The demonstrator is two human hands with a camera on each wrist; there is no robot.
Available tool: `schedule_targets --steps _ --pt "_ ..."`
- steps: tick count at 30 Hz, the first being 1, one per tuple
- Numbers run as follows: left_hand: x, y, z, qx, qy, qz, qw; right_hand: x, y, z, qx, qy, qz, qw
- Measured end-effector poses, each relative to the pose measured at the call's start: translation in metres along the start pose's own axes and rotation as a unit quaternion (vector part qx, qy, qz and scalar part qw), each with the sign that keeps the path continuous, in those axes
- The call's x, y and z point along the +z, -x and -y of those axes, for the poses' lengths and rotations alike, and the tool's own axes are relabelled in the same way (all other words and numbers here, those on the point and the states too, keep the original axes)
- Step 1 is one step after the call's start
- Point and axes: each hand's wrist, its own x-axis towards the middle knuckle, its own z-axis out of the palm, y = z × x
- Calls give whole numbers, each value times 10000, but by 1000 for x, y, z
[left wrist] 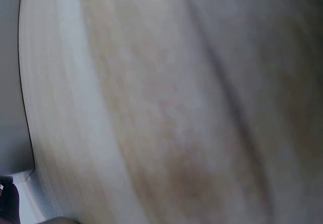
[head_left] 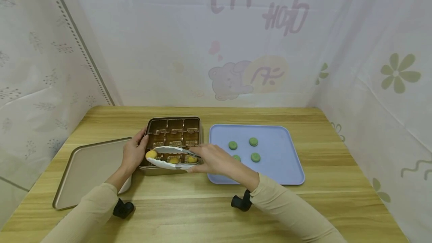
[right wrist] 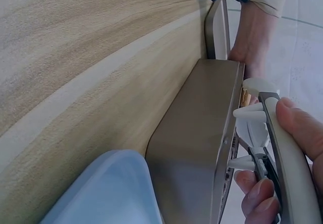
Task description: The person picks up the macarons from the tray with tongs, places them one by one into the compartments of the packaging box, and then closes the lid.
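My right hand (head_left: 216,159) grips white-tipped tongs (head_left: 165,165) by their handles. The tongs' tips hold a round yellow macaron-like piece (head_left: 151,154) over the front left compartment of a brown divided baking pan (head_left: 173,137). Two more yellow pieces lie in the front row, one in the middle compartment (head_left: 174,160) and one in the right compartment (head_left: 192,159), partly behind the tongs. My left hand (head_left: 134,153) holds the pan's left wall, thumb at the rim. In the right wrist view, the tongs' handle (right wrist: 292,163) lies between thumb and fingers.
A light blue tray (head_left: 276,153) carries several green round pieces (head_left: 253,141) to the pan's right. A flat beige metal sheet (head_left: 94,164) lies on the left, partly under my left arm. Wooden tabletop (head_left: 189,213) shows in front; a printed cloth (head_left: 162,48) hangs behind.
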Motion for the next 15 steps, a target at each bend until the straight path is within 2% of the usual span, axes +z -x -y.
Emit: schedule_targets --steps 9,15 --pt "0 0 -1 -68 9 22 10000 3 1 -2 14 -111 -74 9999" --pt "1 -1 1 -6 3 -15 10000 6 2 -3 -31 -133 -137 9998"
